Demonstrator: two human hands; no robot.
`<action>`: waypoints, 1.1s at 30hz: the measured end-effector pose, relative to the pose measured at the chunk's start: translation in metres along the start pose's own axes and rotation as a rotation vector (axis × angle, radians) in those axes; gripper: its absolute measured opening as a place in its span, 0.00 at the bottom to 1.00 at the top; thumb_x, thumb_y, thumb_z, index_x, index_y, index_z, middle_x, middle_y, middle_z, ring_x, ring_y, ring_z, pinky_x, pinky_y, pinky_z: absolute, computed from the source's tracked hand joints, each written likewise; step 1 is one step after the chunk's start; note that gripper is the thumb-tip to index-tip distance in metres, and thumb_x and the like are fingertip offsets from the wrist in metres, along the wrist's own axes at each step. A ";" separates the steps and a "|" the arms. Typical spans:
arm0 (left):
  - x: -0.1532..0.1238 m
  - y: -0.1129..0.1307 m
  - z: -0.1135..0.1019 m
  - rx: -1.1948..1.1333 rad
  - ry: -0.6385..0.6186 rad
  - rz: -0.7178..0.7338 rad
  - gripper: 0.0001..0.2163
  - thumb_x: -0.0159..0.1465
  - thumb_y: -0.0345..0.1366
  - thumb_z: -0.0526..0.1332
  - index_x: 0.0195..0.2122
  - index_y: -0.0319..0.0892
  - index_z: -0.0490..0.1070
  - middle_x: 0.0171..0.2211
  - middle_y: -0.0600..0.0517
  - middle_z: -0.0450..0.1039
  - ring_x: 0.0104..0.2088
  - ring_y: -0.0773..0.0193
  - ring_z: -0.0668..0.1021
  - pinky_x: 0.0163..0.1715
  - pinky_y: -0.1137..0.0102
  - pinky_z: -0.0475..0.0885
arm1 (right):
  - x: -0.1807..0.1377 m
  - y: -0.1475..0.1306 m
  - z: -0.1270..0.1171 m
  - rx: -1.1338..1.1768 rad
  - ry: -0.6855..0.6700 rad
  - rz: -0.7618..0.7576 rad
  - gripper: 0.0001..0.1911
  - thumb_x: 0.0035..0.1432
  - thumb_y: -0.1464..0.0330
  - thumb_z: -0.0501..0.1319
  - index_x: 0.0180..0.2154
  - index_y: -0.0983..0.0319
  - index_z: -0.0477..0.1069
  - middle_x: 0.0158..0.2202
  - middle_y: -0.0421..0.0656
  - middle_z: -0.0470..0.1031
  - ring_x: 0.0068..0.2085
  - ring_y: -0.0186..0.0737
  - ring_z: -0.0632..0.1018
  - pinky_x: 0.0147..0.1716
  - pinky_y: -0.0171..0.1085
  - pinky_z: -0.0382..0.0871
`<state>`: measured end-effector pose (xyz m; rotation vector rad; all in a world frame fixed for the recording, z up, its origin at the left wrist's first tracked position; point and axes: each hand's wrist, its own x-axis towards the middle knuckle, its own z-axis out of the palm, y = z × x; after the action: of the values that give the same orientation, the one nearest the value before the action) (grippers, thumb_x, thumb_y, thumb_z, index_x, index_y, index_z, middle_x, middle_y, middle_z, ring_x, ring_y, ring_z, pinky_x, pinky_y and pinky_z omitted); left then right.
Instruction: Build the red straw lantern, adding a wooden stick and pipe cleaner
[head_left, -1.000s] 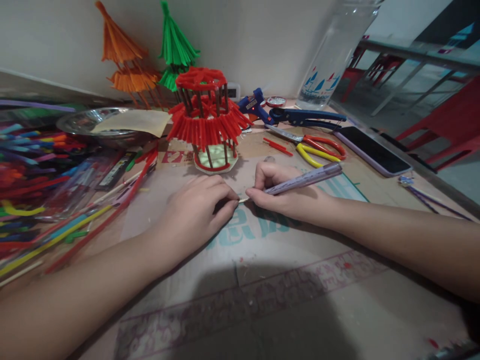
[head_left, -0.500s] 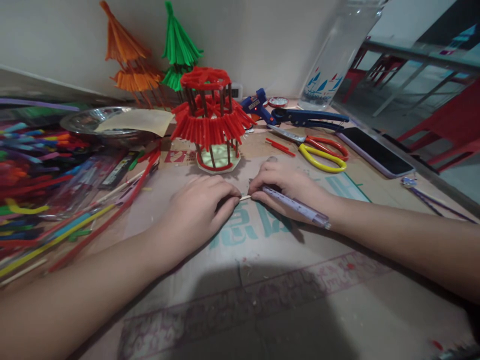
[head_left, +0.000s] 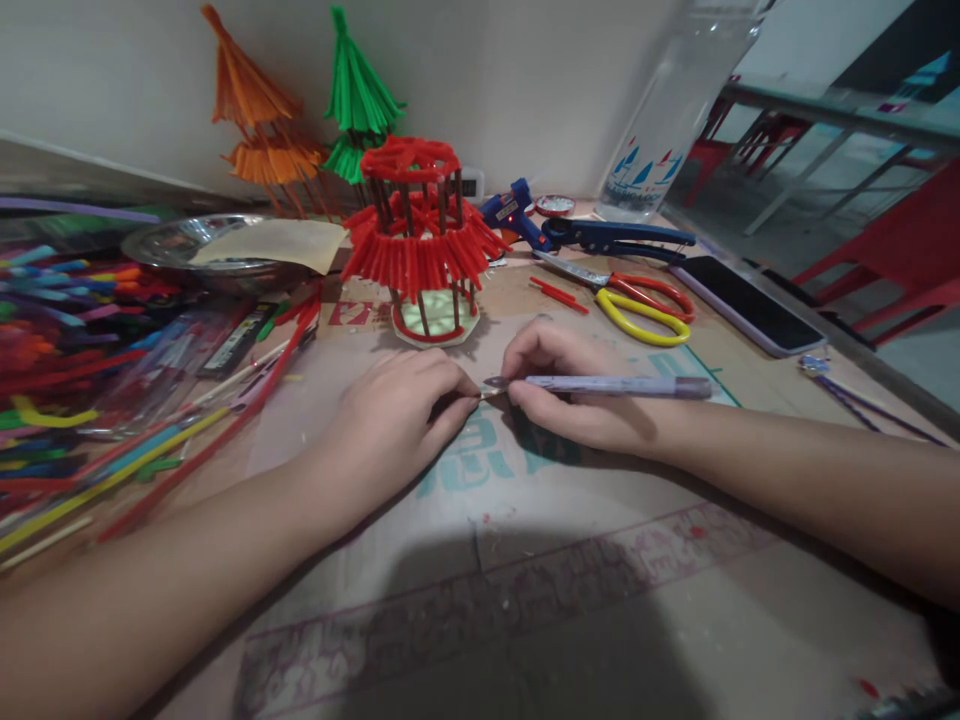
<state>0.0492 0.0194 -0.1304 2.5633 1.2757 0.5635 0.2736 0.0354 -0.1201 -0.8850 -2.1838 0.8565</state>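
Note:
My left hand [head_left: 411, 408] rests on the covered tabletop, thumb and forefinger pinched on a short thin wooden stick [head_left: 489, 395]. Most of the stick is hidden by the fingers. Between the fingertips of my right hand [head_left: 566, 385] is a pen [head_left: 622, 386] with a pale purple barrel, lying nearly level. Its dark tip points left and meets or hovers just over the stick; I cannot tell which. Just beyond both hands stands a red pipe-cleaner pavilion [head_left: 426, 245] with brown posts and a pale base.
Behind are orange [head_left: 255, 110] and green pipe-cleaner towers [head_left: 360, 90], a glue gun [head_left: 517, 215], blue pliers [head_left: 619, 237], scissors [head_left: 645, 315], a phone [head_left: 754, 305] and a clear bottle [head_left: 652, 140]. At left lie loose pipe cleaners [head_left: 52, 370] and a metal bowl [head_left: 161, 250].
The pen in my right hand has swung from slanting down over the wrist to nearly level, its tip now at the stick. My left hand has stayed in place.

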 end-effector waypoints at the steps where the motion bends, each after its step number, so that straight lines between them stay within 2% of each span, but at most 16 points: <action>1: 0.000 0.000 0.000 0.001 0.000 0.001 0.07 0.71 0.35 0.59 0.37 0.41 0.74 0.37 0.49 0.77 0.40 0.56 0.77 0.41 0.61 0.69 | 0.001 -0.001 0.000 0.024 -0.003 0.036 0.03 0.60 0.69 0.60 0.36 0.60 0.66 0.27 0.38 0.72 0.26 0.33 0.70 0.24 0.33 0.61; 4: 0.001 0.000 0.001 0.004 0.003 0.009 0.07 0.71 0.35 0.59 0.37 0.41 0.74 0.37 0.49 0.76 0.39 0.55 0.76 0.40 0.62 0.69 | 0.003 0.000 0.000 0.039 -0.006 0.099 0.06 0.57 0.71 0.61 0.31 0.59 0.63 0.24 0.35 0.69 0.24 0.32 0.68 0.22 0.32 0.59; 9: 0.000 -0.001 0.001 -0.007 0.017 0.018 0.06 0.71 0.34 0.59 0.37 0.42 0.74 0.36 0.50 0.76 0.39 0.56 0.76 0.40 0.62 0.68 | 0.006 -0.002 0.000 0.027 -0.016 0.118 0.07 0.55 0.73 0.60 0.29 0.58 0.61 0.23 0.34 0.67 0.23 0.30 0.65 0.21 0.31 0.56; 33: 0.001 -0.001 0.001 -0.006 0.016 0.024 0.06 0.71 0.35 0.59 0.36 0.43 0.73 0.36 0.50 0.77 0.39 0.56 0.76 0.39 0.62 0.69 | 0.006 0.000 0.002 0.021 -0.004 0.103 0.06 0.55 0.72 0.59 0.29 0.58 0.62 0.25 0.36 0.69 0.25 0.32 0.69 0.23 0.32 0.60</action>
<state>0.0490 0.0207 -0.1312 2.5776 1.2478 0.5922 0.2687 0.0398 -0.1195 -0.9928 -2.1441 0.9293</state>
